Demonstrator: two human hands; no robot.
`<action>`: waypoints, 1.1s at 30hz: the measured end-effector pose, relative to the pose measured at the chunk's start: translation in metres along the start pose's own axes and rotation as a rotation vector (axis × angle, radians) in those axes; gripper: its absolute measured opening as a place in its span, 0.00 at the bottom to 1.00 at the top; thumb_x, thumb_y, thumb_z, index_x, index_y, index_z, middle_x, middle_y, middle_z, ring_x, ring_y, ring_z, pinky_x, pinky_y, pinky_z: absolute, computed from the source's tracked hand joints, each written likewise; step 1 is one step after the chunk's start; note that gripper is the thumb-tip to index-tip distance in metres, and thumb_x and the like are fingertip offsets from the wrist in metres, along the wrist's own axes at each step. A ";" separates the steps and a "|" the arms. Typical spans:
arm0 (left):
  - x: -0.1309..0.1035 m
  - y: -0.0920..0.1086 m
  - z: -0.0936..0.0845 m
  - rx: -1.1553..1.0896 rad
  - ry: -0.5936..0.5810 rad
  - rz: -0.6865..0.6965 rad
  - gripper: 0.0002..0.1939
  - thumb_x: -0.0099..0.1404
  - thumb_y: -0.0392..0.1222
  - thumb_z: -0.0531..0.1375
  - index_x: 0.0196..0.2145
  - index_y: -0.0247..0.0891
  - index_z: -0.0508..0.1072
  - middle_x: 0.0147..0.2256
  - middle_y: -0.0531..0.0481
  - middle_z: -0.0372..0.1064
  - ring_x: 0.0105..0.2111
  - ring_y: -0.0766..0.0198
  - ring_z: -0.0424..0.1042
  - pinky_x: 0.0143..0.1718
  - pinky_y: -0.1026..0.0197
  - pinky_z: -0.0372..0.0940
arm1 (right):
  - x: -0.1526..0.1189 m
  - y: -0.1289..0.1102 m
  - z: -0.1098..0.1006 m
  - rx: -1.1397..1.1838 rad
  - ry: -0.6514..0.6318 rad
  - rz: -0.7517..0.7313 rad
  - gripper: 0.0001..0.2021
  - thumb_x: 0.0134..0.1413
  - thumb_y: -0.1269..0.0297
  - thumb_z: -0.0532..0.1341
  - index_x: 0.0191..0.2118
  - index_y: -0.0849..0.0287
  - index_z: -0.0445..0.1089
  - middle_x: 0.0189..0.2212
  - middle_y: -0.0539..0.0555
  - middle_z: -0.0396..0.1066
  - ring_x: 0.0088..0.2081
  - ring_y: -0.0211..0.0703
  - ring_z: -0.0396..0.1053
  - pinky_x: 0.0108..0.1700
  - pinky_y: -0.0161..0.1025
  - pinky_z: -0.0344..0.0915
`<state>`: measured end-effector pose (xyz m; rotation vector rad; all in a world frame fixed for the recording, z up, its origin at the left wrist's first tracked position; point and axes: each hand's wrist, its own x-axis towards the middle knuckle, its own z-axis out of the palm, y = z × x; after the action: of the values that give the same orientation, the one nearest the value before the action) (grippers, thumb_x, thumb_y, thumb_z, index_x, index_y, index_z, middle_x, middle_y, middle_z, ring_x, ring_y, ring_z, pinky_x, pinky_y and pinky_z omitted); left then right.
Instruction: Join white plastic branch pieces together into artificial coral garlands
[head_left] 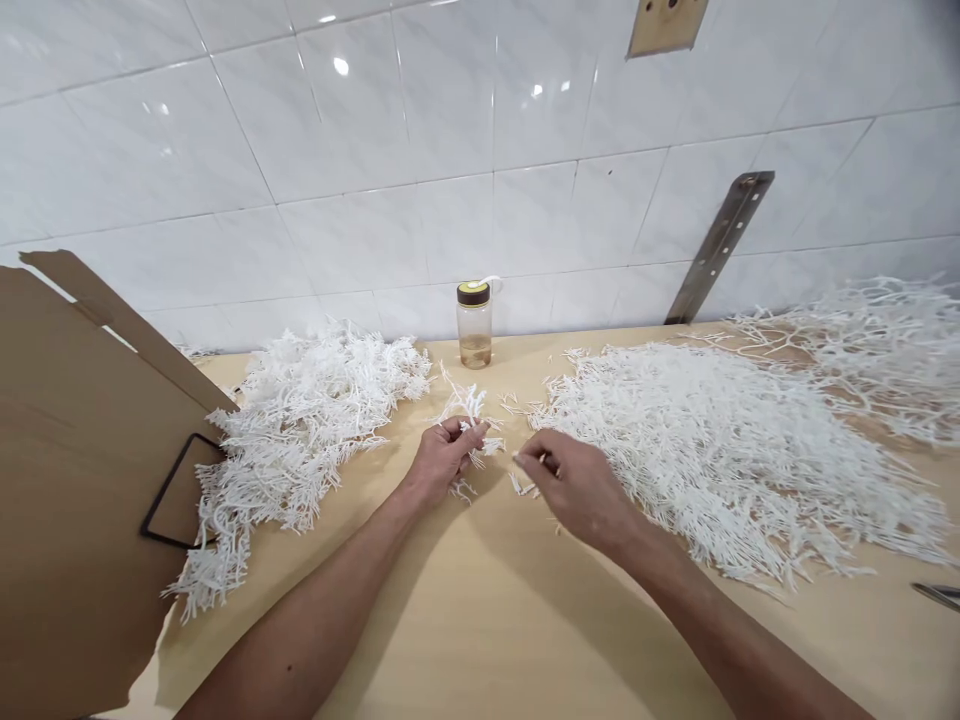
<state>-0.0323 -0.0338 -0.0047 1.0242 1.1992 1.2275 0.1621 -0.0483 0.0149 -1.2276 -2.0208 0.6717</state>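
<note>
In my left hand (442, 458) is a white branching sprig (474, 402), pinched between thumb and fingers over the middle of the table. Its thin twigs stick out above and below the fingertips. My right hand (566, 478) is a short way to the right, thumb and fingers closed in a pinch. Whatever lies between those fingertips is too small to make out. Beneath them a few short white bits (523, 488) lie on the wood. To the left spreads a heap of branched white sprigs (322, 420); on the right is a wider pile of thin white pieces (720, 440).
Behind my hands stands a clear bottle (475, 335) with a dark lid. A cardboard box (82, 480) borders the left side. More white branching strands (885, 350) lie at the far right, and a metal bracket (720, 250) leans on the tiled wall. A metal tool (937, 594) shows partly at the right edge.
</note>
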 end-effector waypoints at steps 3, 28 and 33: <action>-0.002 0.002 -0.001 -0.024 -0.045 -0.023 0.22 0.48 0.56 0.71 0.30 0.36 0.71 0.26 0.55 0.68 0.14 0.78 0.51 0.12 0.69 0.39 | 0.010 0.023 -0.014 -0.123 0.224 0.108 0.06 0.58 0.61 0.57 0.33 0.57 0.68 0.26 0.51 0.71 0.27 0.42 0.66 0.33 0.40 0.60; -0.009 -0.016 0.015 0.292 -0.091 0.169 0.19 0.60 0.55 0.62 0.25 0.38 0.64 0.17 0.60 0.55 0.18 0.72 0.53 0.20 0.67 0.50 | 0.006 0.008 0.013 0.122 -0.091 0.166 0.12 0.54 0.56 0.58 0.29 0.57 0.72 0.25 0.50 0.73 0.25 0.39 0.66 0.28 0.36 0.61; -0.010 -0.016 0.016 0.302 -0.095 0.158 0.19 0.60 0.56 0.62 0.24 0.38 0.65 0.18 0.59 0.56 0.19 0.71 0.54 0.22 0.66 0.50 | 0.005 0.009 0.015 0.152 -0.062 0.167 0.10 0.54 0.57 0.59 0.29 0.57 0.71 0.21 0.48 0.70 0.22 0.38 0.63 0.24 0.35 0.58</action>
<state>-0.0137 -0.0443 -0.0172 1.4076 1.2725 1.1246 0.1541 -0.0413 0.0007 -1.3076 -1.8915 0.9367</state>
